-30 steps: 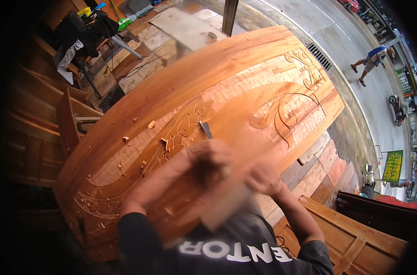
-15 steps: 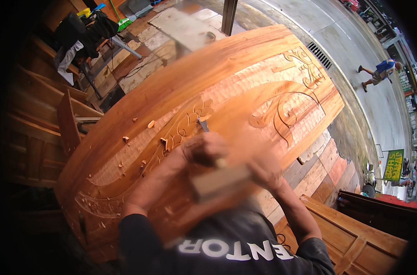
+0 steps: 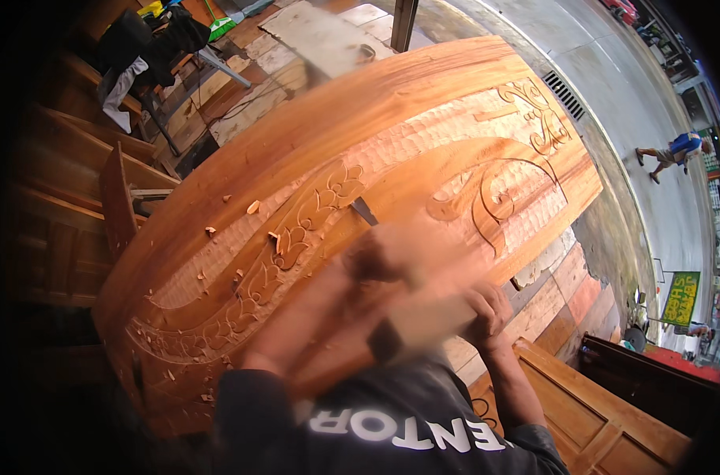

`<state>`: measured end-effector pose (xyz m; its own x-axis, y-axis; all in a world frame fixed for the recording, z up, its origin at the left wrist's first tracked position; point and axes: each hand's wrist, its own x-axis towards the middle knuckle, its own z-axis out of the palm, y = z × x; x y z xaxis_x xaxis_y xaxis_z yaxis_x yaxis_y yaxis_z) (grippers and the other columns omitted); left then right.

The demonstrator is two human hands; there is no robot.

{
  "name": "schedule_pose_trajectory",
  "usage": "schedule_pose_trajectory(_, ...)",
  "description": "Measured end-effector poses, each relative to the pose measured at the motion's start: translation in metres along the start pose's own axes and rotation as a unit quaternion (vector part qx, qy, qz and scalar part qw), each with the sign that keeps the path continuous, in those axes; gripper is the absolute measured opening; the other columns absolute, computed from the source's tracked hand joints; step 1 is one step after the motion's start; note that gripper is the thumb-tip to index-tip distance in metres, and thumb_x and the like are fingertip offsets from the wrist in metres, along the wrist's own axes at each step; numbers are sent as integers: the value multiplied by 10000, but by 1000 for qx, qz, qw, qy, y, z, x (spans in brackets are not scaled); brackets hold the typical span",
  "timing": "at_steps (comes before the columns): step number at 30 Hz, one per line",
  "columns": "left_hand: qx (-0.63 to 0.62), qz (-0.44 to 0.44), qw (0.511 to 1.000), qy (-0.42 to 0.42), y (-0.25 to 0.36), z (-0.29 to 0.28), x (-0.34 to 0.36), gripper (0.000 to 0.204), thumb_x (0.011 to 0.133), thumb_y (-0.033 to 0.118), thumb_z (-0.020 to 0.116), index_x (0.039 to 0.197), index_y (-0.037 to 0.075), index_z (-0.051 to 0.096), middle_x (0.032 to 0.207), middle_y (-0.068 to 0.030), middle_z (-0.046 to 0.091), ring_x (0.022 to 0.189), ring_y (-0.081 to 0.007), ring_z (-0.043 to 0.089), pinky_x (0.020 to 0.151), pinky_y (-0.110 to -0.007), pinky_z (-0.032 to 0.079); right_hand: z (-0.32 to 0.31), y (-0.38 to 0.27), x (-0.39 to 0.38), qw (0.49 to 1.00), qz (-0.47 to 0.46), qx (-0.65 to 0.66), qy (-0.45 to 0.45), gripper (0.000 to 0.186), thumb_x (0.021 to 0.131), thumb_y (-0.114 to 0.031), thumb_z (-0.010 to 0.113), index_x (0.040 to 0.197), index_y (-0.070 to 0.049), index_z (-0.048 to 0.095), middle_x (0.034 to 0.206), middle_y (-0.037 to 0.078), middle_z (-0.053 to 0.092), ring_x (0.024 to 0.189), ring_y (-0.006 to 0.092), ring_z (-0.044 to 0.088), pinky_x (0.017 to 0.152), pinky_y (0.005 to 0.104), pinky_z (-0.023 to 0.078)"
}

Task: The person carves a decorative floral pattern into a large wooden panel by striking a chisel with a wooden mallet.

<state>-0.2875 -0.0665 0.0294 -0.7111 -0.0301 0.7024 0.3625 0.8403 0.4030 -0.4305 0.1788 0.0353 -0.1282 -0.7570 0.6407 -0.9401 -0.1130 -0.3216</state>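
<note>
A large wooden panel point(image 3: 297, 170) with carved scrolls and leaves lies in front of me. My left hand point(image 3: 376, 257), blurred by motion, is wrapped round a chisel point(image 3: 365, 210), its dark flat blade pointing up and left by the carved leaf border point(image 3: 303, 229). Whether the blade's edge touches the wood I cannot tell. In my right hand point(image 3: 487, 313) is a blocky wooden mallet point(image 3: 427, 326), smeared by motion. Its head hangs below and to the right of my left hand, apart from it. Most of the chisel's handle is hidden by my fingers.
Wood chips point(image 3: 253, 207) are scattered over the panel's left part. Wooden panels stand at left, and a panelled door point(image 3: 589, 404) lies at lower right. A dark bag point(image 3: 150, 39) sits at upper left. On the road at right a person in blue point(image 3: 676, 150) walks.
The chisel has shifted right, away from the leaf border. My right hand and the mallet have moved right and slightly down. The view has moved slightly, and the walking person is farther along.
</note>
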Motion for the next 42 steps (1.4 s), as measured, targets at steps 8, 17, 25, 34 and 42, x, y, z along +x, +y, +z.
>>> schedule_pose_trajectory(8, -12, -38, 998, 50, -10, 13, -15, 156, 743, 137, 749, 796, 115, 604, 723, -37, 536, 663, -257, 588, 588, -386, 451, 7, 21, 34, 986, -111, 66, 106, 492, 767, -81, 888, 1164, -130, 603, 887, 89, 653, 772, 289, 682, 654, 399, 565)
schedule_pose_trajectory(17, 27, -30, 997, -71, -10, 3, -26, 191, 808, 154, 689, 735, 121, 516, 696, -38, 451, 627, -233, 538, 573, -377, 426, 10, 43, 48, 980, -165, 31, -105, 441, 825, -133, 714, 1252, -163, 610, 949, 77, 665, 864, 262, 688, 777, 392, 557)
schedule_pose_trajectory(25, -9, -63, 993, -101, -10, -12, 0, 203, 800, 190, 711, 739, 111, 534, 690, -53, 482, 634, -242, 567, 566, -381, 435, 18, 53, 60, 982, -147, 13, -116, 483, 783, -131, 737, 1250, -178, 621, 1002, 62, 672, 865, 253, 689, 773, 405, 542)
schedule_pose_trajectory(34, 18, -81, 996, -23, 7, -2, 1, 154, 777, 189, 787, 810, 115, 655, 698, -46, 572, 628, -245, 606, 559, -370, 470, -14, 50, 45, 993, -66, 83, -55, 427, 738, -161, 809, 1138, -119, 665, 910, 84, 658, 796, 287, 685, 693, 403, 559)
schedule_pose_trajectory(42, -21, -81, 996, -8, -9, -3, 62, 171, 744, 215, 798, 883, 144, 727, 772, -45, 667, 673, -236, 662, 560, -364, 502, -20, 56, 47, 996, -39, 73, -22, 469, 769, -108, 918, 1118, -124, 605, 873, 84, 650, 744, 293, 672, 639, 382, 561)
